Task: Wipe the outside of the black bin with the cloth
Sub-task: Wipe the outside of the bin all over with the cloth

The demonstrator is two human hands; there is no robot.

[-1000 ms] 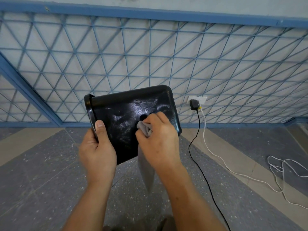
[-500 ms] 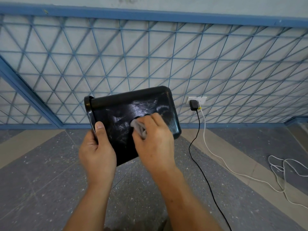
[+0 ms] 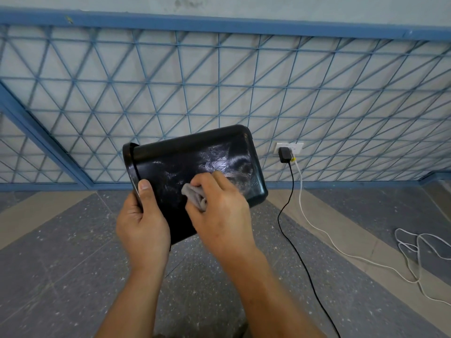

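A glossy black bin (image 3: 185, 159) is held on its side in the air, its rim to the left and its base to the right. My left hand (image 3: 142, 223) grips the rim, thumb on the outside wall. My right hand (image 3: 219, 213) presses a bunched grey cloth (image 3: 194, 195) against the bin's upper side wall. Only a small fold of the cloth shows past my fingers. Smeared wipe marks shine on the wall above the cloth.
A blue metal lattice fence (image 3: 219, 89) stands close behind the bin. A wall socket (image 3: 289, 148) holds a black charger (image 3: 284, 154); a black cable (image 3: 290, 240) and a white cable (image 3: 341, 250) trail across the speckled floor (image 3: 61, 276) at the right.
My right hand has slid the cloth leftward and down along the bin wall. The hanging tail of cloth seen a second ago is now tucked out of sight. The left hand holds steady.
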